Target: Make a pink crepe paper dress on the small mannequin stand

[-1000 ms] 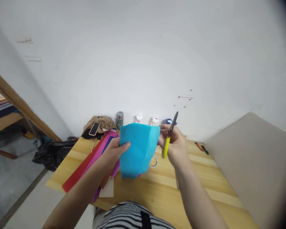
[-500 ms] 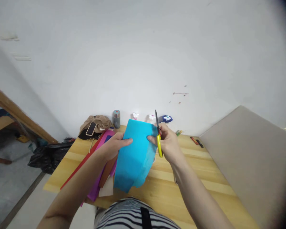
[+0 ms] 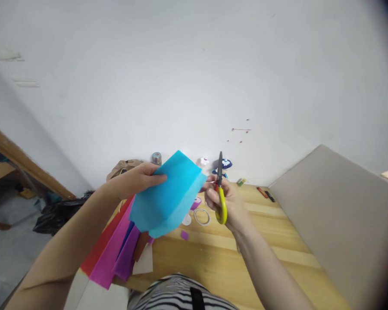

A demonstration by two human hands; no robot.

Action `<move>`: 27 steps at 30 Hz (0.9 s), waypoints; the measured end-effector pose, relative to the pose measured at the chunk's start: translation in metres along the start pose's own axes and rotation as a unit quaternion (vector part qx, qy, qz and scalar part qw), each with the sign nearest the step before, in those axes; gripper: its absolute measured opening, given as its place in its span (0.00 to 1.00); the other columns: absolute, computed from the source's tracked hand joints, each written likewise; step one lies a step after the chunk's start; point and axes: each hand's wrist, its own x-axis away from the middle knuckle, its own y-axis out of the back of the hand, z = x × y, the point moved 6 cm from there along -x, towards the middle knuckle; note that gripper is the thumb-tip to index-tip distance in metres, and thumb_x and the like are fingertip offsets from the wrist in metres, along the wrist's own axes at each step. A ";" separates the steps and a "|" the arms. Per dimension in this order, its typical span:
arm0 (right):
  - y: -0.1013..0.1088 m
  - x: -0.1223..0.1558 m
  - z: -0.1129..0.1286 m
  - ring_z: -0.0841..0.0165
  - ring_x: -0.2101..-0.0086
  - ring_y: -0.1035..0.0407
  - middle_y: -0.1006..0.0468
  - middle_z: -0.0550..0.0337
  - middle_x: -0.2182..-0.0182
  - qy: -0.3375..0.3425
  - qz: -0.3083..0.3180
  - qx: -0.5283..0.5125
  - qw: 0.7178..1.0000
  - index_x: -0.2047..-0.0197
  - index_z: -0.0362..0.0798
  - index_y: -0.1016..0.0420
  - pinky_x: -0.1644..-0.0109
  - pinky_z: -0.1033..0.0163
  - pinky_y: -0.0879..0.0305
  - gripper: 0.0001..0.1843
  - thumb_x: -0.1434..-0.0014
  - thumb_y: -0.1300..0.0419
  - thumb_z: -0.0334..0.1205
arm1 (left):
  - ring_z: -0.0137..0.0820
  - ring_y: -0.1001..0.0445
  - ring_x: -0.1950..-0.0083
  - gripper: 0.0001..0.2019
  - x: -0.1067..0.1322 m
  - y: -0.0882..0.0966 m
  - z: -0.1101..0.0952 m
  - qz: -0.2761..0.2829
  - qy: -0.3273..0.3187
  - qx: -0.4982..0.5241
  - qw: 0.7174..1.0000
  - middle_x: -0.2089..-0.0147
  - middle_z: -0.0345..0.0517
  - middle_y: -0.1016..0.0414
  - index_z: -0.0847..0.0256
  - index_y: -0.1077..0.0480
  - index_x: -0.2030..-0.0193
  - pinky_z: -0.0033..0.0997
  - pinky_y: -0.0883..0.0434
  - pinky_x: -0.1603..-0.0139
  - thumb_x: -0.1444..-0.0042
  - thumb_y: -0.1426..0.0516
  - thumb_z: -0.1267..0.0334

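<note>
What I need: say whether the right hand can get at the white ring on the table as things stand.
Probably yes: the white ring lies uncovered on the tabletop, seemingly below the right hand, though the scissors in that hand may hamper picking it up.

Most fingers of the left hand (image 3: 139, 179) are hidden behind the blue sheet (image 3: 168, 193); by both, the lower flask (image 3: 156, 157) is covered. The right hand (image 3: 232, 203) is partly masked by the scissors (image 3: 223, 206). The 2 forearms (image 3: 261, 267) and the striped shirt (image 3: 173, 292) are cut off by the bottom edge. The wall specks (image 3: 241, 141) are too small to be identified.
</note>
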 end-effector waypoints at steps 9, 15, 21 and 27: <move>-0.024 -0.001 0.014 0.66 0.74 0.23 0.19 0.60 0.67 0.009 0.015 0.006 1.000 0.64 0.53 0.38 0.76 0.65 0.33 0.33 0.57 0.23 0.61 | 0.41 0.16 0.55 0.23 0.018 -0.045 0.013 -0.236 0.025 -0.427 0.872 0.52 0.56 0.16 0.63 0.31 0.34 0.33 0.23 0.58 0.34 0.49 0.74; -0.030 -0.039 0.008 0.63 0.70 0.27 0.23 0.61 0.73 0.078 -0.098 0.171 0.977 0.72 0.52 0.36 0.70 0.62 0.33 0.30 0.67 0.22 0.54 | 0.44 0.17 0.45 0.24 0.008 -0.106 0.049 -0.204 -0.018 -0.481 0.852 0.38 0.70 0.22 0.72 0.31 0.34 0.36 0.20 0.50 0.36 0.50 0.80; -0.031 -0.048 -0.011 0.70 0.77 0.38 0.29 0.66 0.77 0.081 -0.051 0.209 0.973 0.73 0.52 0.34 0.73 0.62 0.39 0.20 0.61 0.27 0.48 | 0.54 0.29 0.30 0.32 0.024 -0.106 0.071 -0.135 0.018 -0.252 0.958 0.26 0.70 0.35 0.70 0.43 0.24 0.53 0.26 0.35 0.34 0.44 0.64; -0.045 -0.029 0.016 0.71 0.78 0.36 0.27 0.66 0.77 0.069 0.087 0.186 0.976 0.72 0.52 0.34 0.76 0.65 0.39 0.17 0.59 0.28 0.39 | 0.55 0.55 0.18 0.57 0.005 -0.066 0.110 -0.061 -0.011 0.124 0.990 0.17 0.63 0.58 0.60 0.61 0.18 0.56 0.47 0.21 0.46 0.33 0.55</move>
